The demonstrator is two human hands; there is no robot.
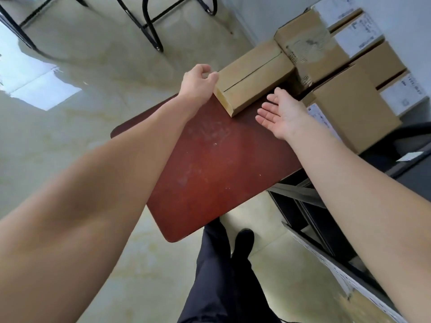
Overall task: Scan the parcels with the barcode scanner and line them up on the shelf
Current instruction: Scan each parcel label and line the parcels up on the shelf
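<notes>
Hands flank the parcel (253,76) on the desk (217,164), left hand (198,83) gripping, right hand (281,113) spread; scanner unseen, shelving left.

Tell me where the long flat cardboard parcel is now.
In the head view, the long flat parcel lies on the red table's far end, between both hands, beside stacked boxes.

Black chair legs (151,26) stand on a glossy pale floor (98,66).

Bright daylight glares off the glossy floor (44,89) at left; wide-angle distortion bends edges, slightly soft.
</notes>
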